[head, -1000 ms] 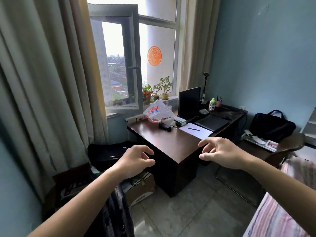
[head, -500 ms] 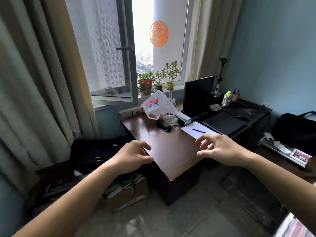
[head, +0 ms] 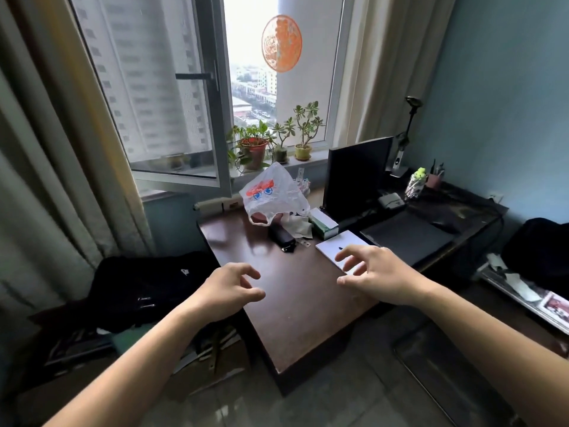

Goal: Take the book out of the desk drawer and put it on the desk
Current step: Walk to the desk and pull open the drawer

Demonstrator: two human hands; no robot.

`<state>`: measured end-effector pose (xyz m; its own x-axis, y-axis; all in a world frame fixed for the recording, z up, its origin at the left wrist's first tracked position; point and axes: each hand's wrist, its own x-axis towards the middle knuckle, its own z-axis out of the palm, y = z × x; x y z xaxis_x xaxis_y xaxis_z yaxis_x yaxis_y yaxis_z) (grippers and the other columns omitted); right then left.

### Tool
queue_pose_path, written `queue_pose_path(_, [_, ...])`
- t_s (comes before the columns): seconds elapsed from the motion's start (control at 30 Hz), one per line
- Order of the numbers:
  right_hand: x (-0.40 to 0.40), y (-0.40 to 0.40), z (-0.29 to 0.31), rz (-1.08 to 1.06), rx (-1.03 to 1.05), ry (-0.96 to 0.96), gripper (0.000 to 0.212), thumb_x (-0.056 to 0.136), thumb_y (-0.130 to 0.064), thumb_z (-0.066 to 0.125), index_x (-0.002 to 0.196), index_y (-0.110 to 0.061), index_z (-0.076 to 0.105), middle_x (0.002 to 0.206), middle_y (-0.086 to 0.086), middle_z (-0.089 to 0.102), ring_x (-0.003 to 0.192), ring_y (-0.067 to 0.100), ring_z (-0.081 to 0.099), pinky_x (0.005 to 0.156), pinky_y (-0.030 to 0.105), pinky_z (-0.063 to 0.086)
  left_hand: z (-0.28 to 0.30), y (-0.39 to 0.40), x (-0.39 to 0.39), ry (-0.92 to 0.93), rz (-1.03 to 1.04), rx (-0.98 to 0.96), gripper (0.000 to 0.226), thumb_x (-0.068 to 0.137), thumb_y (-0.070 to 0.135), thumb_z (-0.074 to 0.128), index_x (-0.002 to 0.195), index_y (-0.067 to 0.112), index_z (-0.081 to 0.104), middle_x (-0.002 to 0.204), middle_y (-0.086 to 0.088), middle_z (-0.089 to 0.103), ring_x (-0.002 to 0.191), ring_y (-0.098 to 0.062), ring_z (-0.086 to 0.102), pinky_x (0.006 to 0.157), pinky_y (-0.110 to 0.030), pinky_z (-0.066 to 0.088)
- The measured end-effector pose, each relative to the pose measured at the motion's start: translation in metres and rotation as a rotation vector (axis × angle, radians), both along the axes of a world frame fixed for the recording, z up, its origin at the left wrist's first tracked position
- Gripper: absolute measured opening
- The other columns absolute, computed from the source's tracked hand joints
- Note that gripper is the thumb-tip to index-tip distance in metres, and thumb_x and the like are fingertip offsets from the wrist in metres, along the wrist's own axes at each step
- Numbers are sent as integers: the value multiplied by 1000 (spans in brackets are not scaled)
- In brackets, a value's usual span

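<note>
A dark brown wooden desk (head: 295, 306) stands under the window, its near corner pointing toward me. No drawer and no book show from this angle. My left hand (head: 229, 292) hovers over the desk's left edge, fingers curled and apart, holding nothing. My right hand (head: 377, 274) hovers above the desktop to the right, fingers spread and empty, partly covering a white sheet of paper (head: 337, 245) with a pen on it.
On the desk are a plastic bag (head: 271, 194), a black case (head: 281, 237), a green-and-white box (head: 323, 224), a dark monitor (head: 357, 175) and a black pad (head: 406, 237). A black bag (head: 144, 286) and boxes sit left of the desk. Potted plants (head: 255, 146) line the sill.
I have come closer to the desk, which looms larger now. Both hands stay raised and empty and now hang over the desktop.
</note>
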<state>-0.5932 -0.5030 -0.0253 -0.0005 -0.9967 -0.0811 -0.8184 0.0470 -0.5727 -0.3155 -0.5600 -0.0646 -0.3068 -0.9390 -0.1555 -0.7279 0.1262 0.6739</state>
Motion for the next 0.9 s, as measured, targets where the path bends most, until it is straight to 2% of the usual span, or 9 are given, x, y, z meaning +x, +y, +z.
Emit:
queue_pose_path(0.17, [-12,-39,-4,-2,-2,19,36,78,-33,73,113,-31,64,105,-7,67,94,8,65,86,33,57,-12,-42,-21,7,-11,-3,39,79,32,74,116,21,69,89,5,69,87,-15,68,81,-27,51])
queue_pose_path(0.27, [-23,-62,-8,18,19,22,36,77,-31,73,113,-31,64,107,-7,68,95,9,65,87,32,56,-17,-64,-35,0,-30,-6,39,79,34,73,116,23,68,95,2,71,89,-15,69,84,-29,53])
queue_pose_path(0.5, [-72,-119,-25,168,83,45,44,83,-41,69,124,-28,60,111,-6,65,97,10,66,90,33,55,-27,-91,-75,50,5,0,37,84,36,70,119,27,65,96,4,72,85,-8,68,82,-27,55])
queue_pose_path(0.77, [-160,-168,-49,368,77,61,42,80,-37,68,120,-28,61,110,-5,66,93,13,66,89,37,55,-53,-85,-166,52,222,36,35,86,33,70,119,24,66,93,3,73,89,-14,70,84,-31,55])
queue_pose_path(0.9, [-186,-178,-53,477,122,72,43,80,-37,68,122,-28,60,112,-5,66,93,14,66,89,36,55,-60,-69,-198,56,298,63,33,86,35,69,118,26,66,92,5,72,86,-11,69,83,-28,54])
